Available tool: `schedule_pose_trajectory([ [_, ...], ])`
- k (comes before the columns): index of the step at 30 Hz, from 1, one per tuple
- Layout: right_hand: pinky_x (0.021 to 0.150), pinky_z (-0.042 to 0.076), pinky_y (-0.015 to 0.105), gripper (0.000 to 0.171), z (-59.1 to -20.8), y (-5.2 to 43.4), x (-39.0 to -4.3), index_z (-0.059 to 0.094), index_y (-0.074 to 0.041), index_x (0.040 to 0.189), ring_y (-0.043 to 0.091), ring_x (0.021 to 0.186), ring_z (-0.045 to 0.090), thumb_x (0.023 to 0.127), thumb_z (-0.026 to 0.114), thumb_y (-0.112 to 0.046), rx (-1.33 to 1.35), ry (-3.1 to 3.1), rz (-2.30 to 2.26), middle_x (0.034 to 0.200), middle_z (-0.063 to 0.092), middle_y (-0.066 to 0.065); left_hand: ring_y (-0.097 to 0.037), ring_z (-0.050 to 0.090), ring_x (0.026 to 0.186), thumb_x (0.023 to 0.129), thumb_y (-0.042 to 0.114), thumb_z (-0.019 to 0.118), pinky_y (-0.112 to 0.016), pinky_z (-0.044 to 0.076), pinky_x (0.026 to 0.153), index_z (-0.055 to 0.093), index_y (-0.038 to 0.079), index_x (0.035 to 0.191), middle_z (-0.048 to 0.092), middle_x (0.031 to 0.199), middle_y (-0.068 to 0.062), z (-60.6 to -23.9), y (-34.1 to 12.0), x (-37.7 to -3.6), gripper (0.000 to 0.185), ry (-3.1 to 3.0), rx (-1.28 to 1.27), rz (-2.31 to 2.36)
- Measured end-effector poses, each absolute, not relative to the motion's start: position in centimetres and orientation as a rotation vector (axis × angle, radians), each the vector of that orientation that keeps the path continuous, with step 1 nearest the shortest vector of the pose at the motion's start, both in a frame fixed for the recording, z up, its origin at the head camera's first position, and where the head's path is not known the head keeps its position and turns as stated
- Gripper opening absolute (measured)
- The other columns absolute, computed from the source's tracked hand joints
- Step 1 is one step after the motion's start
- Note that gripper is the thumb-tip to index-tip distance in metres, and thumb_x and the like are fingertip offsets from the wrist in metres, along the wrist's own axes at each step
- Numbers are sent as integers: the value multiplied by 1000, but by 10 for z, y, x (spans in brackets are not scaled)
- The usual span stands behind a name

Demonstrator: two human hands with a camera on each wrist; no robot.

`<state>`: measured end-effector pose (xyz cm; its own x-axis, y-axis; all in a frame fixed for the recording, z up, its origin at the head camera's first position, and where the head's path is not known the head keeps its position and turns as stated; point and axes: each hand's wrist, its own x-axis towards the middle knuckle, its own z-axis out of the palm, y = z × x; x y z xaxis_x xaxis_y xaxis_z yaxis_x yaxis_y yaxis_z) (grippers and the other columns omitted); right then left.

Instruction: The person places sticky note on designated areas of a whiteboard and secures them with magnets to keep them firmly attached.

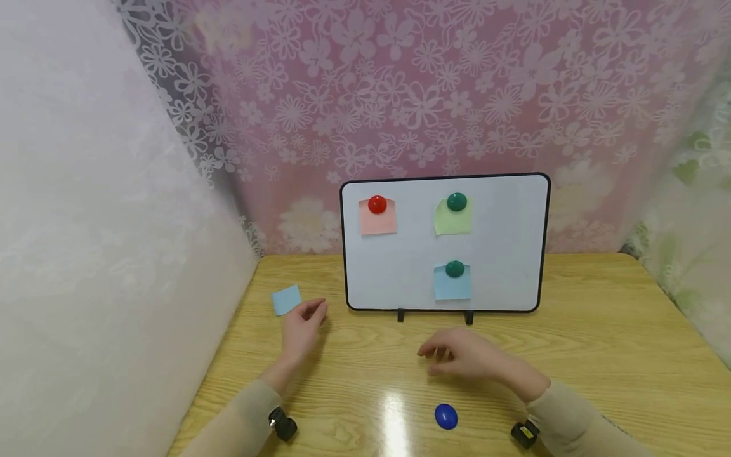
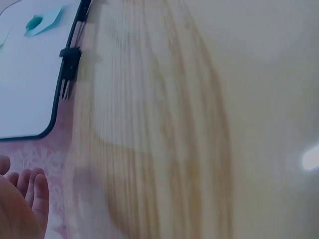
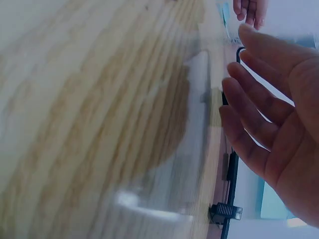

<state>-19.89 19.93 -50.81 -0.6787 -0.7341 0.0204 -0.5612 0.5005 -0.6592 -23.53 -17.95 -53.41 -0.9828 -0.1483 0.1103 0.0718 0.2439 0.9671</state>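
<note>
My left hand (image 1: 301,327) hovers over the left part of the table, fingers loosely bent, right beside a light blue sticky note (image 1: 287,299). Its fingers and palm (image 2: 22,209) also show at the lower left of the left wrist view, holding nothing. In front of the whiteboard (image 1: 400,273), my right hand (image 1: 471,355) is held above the table with relaxed, slightly curved fingers. The right wrist view shows this hand (image 3: 279,109) with nothing in its grasp. A round blue magnet (image 1: 446,416) lies on the table nearer to me, below the right hand.
On the board, a red magnet (image 1: 377,204) holds a pink note (image 1: 377,223). Green magnets hold a light green note (image 1: 453,222) and, lower, another blue note (image 1: 452,289). Two black feet support the board. A white wall (image 1: 114,254) borders the table's left side.
</note>
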Motion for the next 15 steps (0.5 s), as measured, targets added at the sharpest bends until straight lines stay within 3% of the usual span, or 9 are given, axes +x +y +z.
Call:
schedule_pose_trajectory([
  [9,84,57,29,38,-509,196,-192,78,-19,126,5,98,65,93,87,-35,-1154,2383,-864,116,73,-12,-25,73,92,104,17,74,-22,56,72,75,-5,125,78,108,-16,-525,-225,-245,31,-2450,188,-1585],
  [15,84,56,26,40,-505,195,-189,78,-24,124,1,98,63,90,89,-40,-1250,2358,-757,117,71,-16,-31,72,100,103,19,74,-32,58,80,74,-5,127,76,112,-18,-521,-255,-245,34,-2589,205,-1376],
])
